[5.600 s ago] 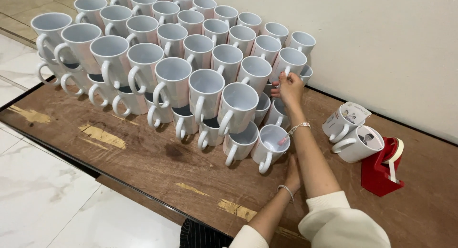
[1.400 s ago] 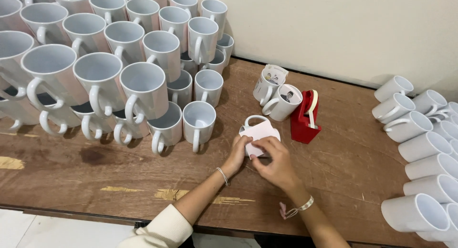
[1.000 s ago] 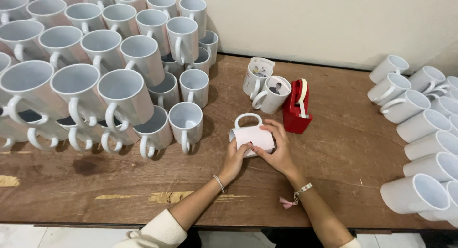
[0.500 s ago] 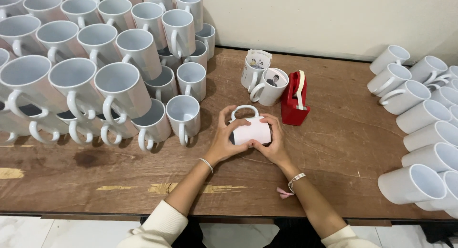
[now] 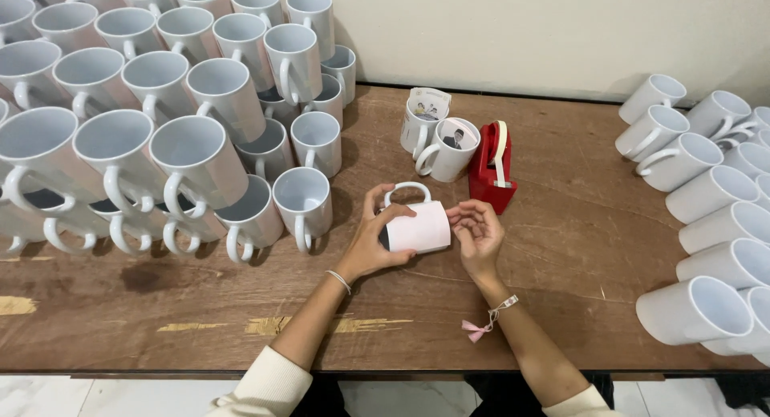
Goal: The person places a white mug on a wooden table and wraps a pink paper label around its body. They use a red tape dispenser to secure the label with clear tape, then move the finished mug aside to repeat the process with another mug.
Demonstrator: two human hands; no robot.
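Observation:
A white mug (image 5: 419, 223) lies on its side on the brown wooden table (image 5: 561, 305), handle pointing away from me, with a white sheet wrapped around its body. My left hand (image 5: 374, 239) grips the mug's left end, fingers over the top. My right hand (image 5: 477, 231) is at the mug's right end, fingertips at the sheet's edge. A red tape dispenser (image 5: 492, 166) stands just beyond the right hand.
Two white mugs (image 5: 437, 136) with papers inside stand behind the held mug. A large stack of several white mugs (image 5: 160, 120) fills the left. Several more white mugs (image 5: 706, 216) lie on their sides at the right. A pale wall runs along the table's far edge.
The view has shifted from the mug stack toward the table's middle. Both hands brought one mug down onto its side in front of me and now hold the sheet around it.

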